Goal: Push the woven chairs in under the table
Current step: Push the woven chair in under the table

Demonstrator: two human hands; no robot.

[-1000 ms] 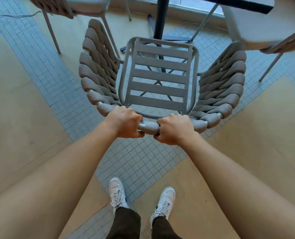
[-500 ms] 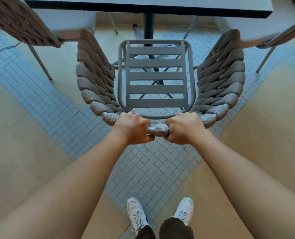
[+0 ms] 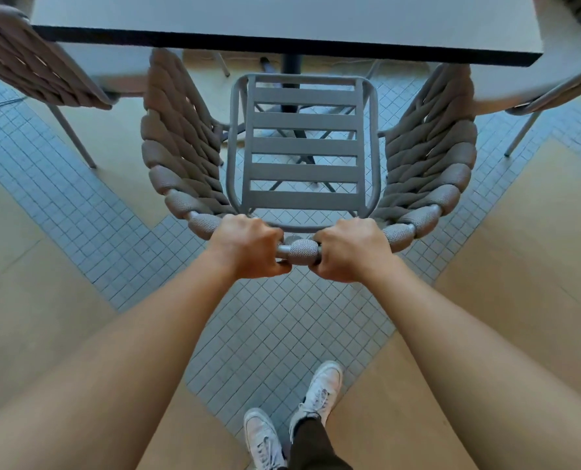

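A woven chair with a grey slatted seat and thick taupe rope sides stands straight in front of me, facing the table. My left hand and my right hand both grip the top rail of its backrest, close together at the middle. The front edge of the seat sits just under the table's dark near edge. The table's black pedestal leg shows beyond the seat.
Another woven chair stands at the left of the table and a third chair at the right, both close to the held chair's arms. The floor is grey mosaic tile with beige panels. My white shoes are below.
The chair has moved forward toward the table, its seat front now reaching under the tabletop edge. I have stepped forward with it; both hands keep the same grip.
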